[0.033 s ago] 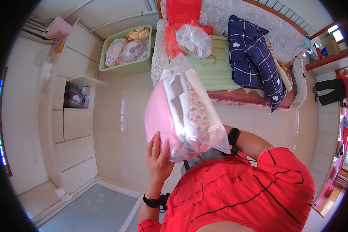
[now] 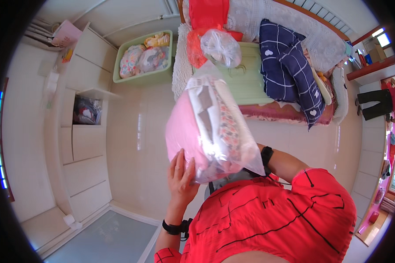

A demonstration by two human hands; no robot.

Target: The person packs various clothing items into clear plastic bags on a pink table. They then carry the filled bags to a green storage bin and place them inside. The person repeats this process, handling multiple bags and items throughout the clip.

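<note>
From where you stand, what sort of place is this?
Probably a room in someone's home, perhaps a living room: there is a lace-covered couch, dark blue checked bedding piled on it, and a pale cabinet on the left.

bag (image 2: 211, 131) before sofa (image 2: 289, 115), tub (image 2: 143, 79) left of sofa

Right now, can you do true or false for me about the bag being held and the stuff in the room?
1. The left hand touches the clear plastic bag. True.
2. The green bin has nothing in it. False: bundles are inside.
3. All the right fingers show. False: the right hand is hidden from view.
4. The dark blue bedding is right of the pale green panel. True.
5. The shirt is blue. False: it's red with black lines.
</note>
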